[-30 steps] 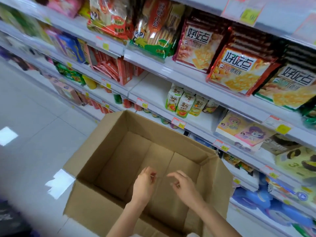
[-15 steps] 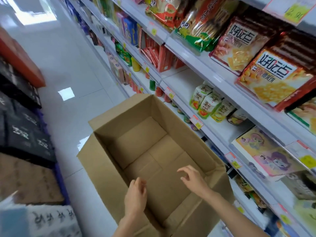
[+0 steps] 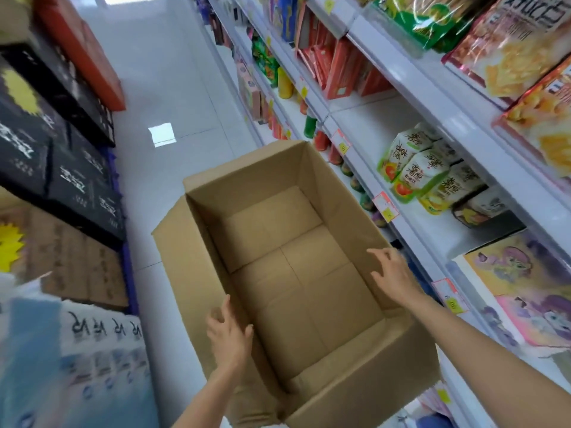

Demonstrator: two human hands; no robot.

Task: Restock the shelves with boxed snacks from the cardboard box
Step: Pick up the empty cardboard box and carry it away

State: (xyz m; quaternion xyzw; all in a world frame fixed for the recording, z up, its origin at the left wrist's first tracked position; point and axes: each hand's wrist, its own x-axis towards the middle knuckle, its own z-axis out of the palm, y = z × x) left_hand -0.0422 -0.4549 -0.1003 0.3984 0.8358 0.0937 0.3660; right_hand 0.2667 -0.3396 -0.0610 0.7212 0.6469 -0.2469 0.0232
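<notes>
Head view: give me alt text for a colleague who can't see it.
An open, empty cardboard box fills the middle of a shop aisle, the left hand at its left wall and the right hand at its right wall. Snack-filled shelves run along the right.

White metal shelves (image 3: 364, 118) run along the right of the open brown cardboard box (image 3: 278, 211). The board level with the box's far right corner carries green-and-white snack pouches (image 3: 414, 168); beside its near right corner lies a flat pastel cartoon-printed carton (image 3: 525, 288). The board above holds red-orange cracker bags (image 3: 509, 50). A glossy white tiled floor (image 3: 160, 88) spreads beyond the box, with stacked black cartons (image 3: 46, 143) at its left.
</notes>
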